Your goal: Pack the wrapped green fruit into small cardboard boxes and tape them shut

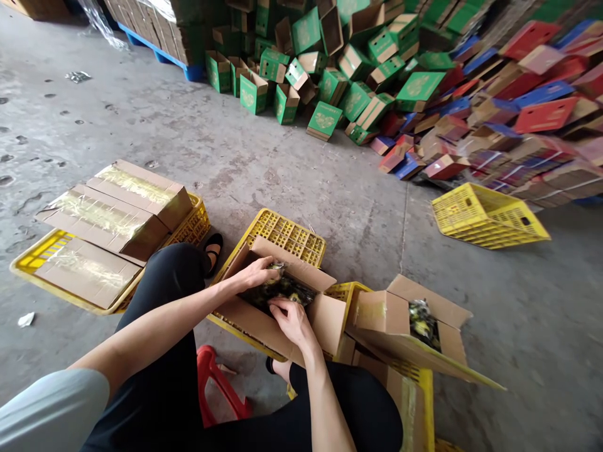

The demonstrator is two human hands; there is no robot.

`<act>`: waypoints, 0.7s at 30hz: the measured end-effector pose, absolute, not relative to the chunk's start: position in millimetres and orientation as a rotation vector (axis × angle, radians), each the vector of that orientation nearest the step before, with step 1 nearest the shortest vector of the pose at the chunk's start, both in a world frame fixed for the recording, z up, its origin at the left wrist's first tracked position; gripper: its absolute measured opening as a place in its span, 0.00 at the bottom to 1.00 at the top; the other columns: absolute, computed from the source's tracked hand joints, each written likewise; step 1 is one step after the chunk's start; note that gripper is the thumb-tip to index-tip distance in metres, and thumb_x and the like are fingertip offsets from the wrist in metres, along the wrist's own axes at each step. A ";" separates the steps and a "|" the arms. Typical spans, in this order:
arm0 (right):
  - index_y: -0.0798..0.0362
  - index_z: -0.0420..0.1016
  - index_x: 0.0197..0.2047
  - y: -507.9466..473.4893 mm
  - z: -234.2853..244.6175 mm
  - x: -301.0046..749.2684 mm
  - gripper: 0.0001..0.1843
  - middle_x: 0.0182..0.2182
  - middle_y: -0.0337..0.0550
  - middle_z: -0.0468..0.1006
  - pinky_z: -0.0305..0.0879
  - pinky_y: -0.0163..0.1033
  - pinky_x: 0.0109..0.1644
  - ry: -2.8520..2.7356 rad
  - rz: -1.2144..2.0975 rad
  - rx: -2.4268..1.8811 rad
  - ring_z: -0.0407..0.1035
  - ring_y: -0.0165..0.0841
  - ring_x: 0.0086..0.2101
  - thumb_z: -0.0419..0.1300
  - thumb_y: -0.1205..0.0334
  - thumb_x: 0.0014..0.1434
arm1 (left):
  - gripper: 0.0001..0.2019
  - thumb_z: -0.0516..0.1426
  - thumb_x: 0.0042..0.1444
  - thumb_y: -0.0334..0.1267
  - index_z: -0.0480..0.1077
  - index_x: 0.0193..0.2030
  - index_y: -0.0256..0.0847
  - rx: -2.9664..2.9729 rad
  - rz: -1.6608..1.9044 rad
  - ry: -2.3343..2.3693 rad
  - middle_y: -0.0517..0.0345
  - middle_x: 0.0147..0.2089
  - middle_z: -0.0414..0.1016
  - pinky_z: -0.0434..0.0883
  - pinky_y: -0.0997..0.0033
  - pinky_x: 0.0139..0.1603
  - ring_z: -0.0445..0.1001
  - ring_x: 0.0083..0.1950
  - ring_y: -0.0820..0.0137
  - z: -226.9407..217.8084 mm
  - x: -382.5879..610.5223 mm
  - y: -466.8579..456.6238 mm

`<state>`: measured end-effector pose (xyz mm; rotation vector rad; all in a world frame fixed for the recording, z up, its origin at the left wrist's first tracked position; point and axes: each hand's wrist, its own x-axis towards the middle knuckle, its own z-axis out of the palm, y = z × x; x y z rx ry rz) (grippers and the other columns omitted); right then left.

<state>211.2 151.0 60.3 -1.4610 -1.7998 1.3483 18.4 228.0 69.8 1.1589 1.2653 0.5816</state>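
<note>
An open cardboard box (301,270) sits on an upturned yellow crate (294,235) between my knees, its flaps folded outward. Inside lie shiny clear plastic packets (294,294) with dark and yellow-green contents I cannot identify. My left hand (257,274) reaches over the box's left side, its fingers closed on the crinkled edge of a packet. Lower down, my right hand (293,320) rests its bent, slightly parted fingers on the packets near the box's close side. To the right, a second open box (381,312) holds a similar packet (424,323).
Taped cardboard boxes (113,216) fill a yellow crate (61,242) at left. A red plastic stool (211,383) is beneath me. Another yellow crate (487,216) lies tilted at right. Green cartons (325,119) and red-and-blue cartons (541,116) heap up behind, beside a blue pallet (162,56).
</note>
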 end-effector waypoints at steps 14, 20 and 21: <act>0.50 0.77 0.26 167.4 81.1 251.0 0.19 0.29 0.40 0.82 0.81 0.45 0.41 -0.659 1.377 -1.527 0.79 0.37 0.32 0.76 0.46 0.43 | 0.20 0.67 0.53 0.55 0.77 0.38 0.38 1.016 0.660 1.209 0.54 0.35 0.79 0.72 0.69 0.41 0.77 0.42 0.61 75.5 13.5 231.4; 0.50 0.78 0.29 168.1 77.4 257.5 0.15 0.31 0.41 0.83 0.81 0.44 0.40 -0.587 1.327 -1.492 0.80 0.36 0.31 0.74 0.50 0.46 | 0.05 0.65 0.49 0.31 0.78 0.34 0.42 1.606 0.482 1.443 0.51 0.35 0.80 0.72 0.61 0.55 0.79 0.46 0.55 49.4 3.0 228.4; 0.50 0.78 0.29 167.9 76.5 257.6 0.15 0.32 0.41 0.84 0.81 0.45 0.40 -0.588 1.330 -1.490 0.80 0.37 0.31 0.74 0.50 0.46 | 0.06 0.64 0.50 0.30 0.79 0.35 0.42 1.641 0.511 1.431 0.49 0.38 0.81 0.71 0.61 0.58 0.79 0.48 0.54 47.4 3.1 227.5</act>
